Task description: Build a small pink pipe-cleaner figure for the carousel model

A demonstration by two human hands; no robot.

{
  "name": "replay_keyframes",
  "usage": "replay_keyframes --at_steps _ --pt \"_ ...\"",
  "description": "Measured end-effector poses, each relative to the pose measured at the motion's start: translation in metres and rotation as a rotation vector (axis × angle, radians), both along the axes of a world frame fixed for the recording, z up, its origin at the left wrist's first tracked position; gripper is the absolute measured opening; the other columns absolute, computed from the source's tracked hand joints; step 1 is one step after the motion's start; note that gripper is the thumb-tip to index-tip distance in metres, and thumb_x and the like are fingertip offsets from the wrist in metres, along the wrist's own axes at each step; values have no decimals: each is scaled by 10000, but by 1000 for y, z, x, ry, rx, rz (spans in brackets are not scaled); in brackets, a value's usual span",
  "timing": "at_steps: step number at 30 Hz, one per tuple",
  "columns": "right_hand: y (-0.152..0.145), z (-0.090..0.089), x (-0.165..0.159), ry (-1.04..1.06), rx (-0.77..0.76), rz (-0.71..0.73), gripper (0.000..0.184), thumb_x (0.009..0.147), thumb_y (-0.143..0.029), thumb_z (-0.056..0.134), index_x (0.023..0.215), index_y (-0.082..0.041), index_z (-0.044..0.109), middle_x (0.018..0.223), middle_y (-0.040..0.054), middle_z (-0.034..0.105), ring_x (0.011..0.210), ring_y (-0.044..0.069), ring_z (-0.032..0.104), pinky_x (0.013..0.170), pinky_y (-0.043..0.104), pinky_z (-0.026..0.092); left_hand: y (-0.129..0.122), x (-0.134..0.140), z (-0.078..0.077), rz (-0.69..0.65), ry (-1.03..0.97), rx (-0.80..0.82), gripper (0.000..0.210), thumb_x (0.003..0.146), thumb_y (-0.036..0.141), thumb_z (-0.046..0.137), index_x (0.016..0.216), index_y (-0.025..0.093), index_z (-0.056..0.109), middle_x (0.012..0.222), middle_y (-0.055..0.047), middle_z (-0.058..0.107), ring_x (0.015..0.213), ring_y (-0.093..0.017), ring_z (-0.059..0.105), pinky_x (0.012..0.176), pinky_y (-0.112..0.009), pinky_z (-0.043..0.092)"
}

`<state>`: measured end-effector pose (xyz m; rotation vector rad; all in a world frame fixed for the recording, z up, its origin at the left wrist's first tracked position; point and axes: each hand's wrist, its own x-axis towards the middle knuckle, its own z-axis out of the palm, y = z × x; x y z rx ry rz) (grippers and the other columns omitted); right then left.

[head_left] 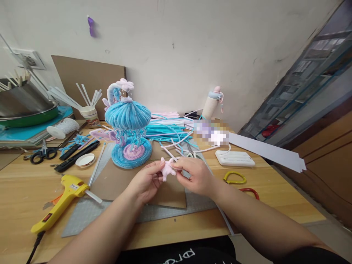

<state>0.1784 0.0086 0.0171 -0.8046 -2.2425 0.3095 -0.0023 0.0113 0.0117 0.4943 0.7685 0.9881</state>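
Observation:
A small pale pink star-shaped piece of fuzzy pipe cleaner (pixel 168 169) is held between my two hands above a cardboard sheet (pixel 170 194). My left hand (pixel 147 179) pinches its left side between thumb and fingers. On its right side, my right hand (pixel 195 174) is closed, thumb and forefinger pressed at one of its points. Just behind my left hand stands a blue fuzzy jellyfish-shaped lamp (pixel 128 114) with a pink flower on top and a coiled blue and pink base (pixel 117 156).
A yellow glue gun (pixel 62 198) lies at the left, near black-handled scissors (pixel 44 154). Blue pipe cleaners (pixel 165 132) are heaped behind the lamp. Toward the right are a white power bank (pixel 235 158), yellow and red handles (pixel 235 177) and a leaning bottle (pixel 211 104).

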Motion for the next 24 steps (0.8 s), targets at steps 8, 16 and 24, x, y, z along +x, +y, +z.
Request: replay_keyframes --at_steps 8,16,24 --pt "2 -9 -3 343 -390 -73 177 834 -345 582 856 -176 631 755 35 615 660 132 552 594 243 426 -5 1 4 -41 -76 83 66 730 125 682 752 111 621 746 -29 635 630 -77 591 619 -169 504" --pt "1 -2 -2 314 -407 -60 175 821 -353 595 820 -191 664 768 47 651 692 154 583 632 271 445 -9 2 8 -94 216 385 193 706 263 721 802 155 594 747 -1 624 671 -105 592 656 -229 454" --pt "1 -6 -5 427 -607 -137 235 747 -405 662 734 -178 603 700 16 613 643 139 565 589 256 440 -9 4 6 -64 276 440 227 687 291 729 775 158 567 710 3 632 665 -130 617 686 -264 467"
